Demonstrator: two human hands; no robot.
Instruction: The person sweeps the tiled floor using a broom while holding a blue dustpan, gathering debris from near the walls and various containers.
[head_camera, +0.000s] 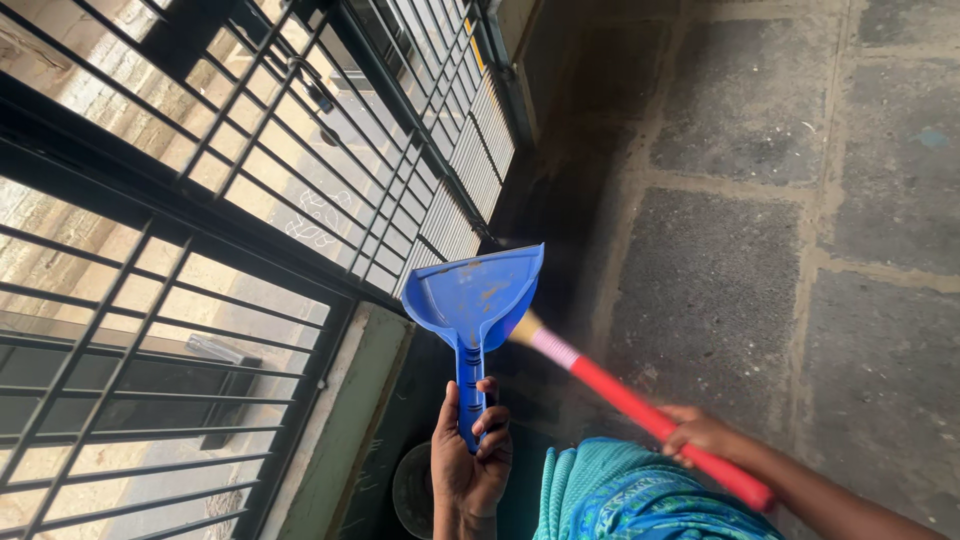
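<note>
Dustpan (478, 295) upright in left hand (470, 455), fingers wrapped round handle; right hand (700, 432) grips red broom (640, 405), shaft slanting behind pan.

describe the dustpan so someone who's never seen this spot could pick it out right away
Start at the black metal gate on the left, where it meets the grey stone floor. Just in front of it, the left hand holds up a dustpan by its handle, while the right hand grips a red-handled broom behind it. The dustpan is the only bright blue, scoop-shaped plastic thing there.
</note>
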